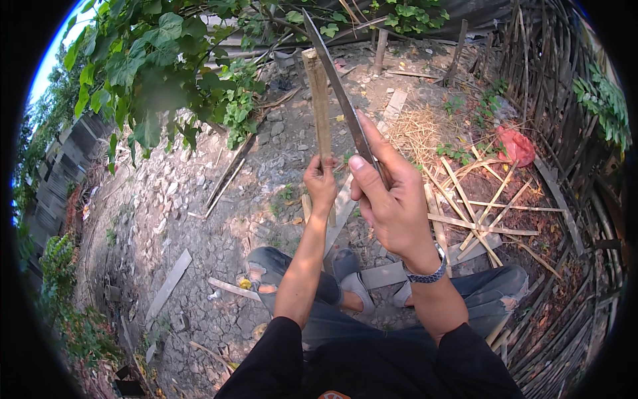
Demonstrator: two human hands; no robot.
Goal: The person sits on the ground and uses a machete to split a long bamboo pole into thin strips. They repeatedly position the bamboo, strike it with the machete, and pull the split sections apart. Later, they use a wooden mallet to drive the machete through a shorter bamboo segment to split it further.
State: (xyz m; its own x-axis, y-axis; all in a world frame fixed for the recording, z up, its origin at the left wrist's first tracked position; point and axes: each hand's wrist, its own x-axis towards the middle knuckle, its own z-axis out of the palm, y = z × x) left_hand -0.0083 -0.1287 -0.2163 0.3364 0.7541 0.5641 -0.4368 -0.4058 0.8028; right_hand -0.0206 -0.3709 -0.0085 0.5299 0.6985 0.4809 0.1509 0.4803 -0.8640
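Note:
My left hand is closed around a narrow, pale strip of wood or bamboo, held upright in front of me. A long dark-bladed knife is gripped in my right hand, its blade slanting up and to the left. The handle is hidden inside my fingers, and my thumb lies along its near side. The blade passes close beside the strip's upper end; whether they touch I cannot tell. A metal-banded watch is on my right wrist.
Several split pale sticks lie crossed at the right, near straw-like shavings and a red plastic bag. A stick fence curves along the right. Leafy branches hang at upper left; a flat board lies on cracked ground.

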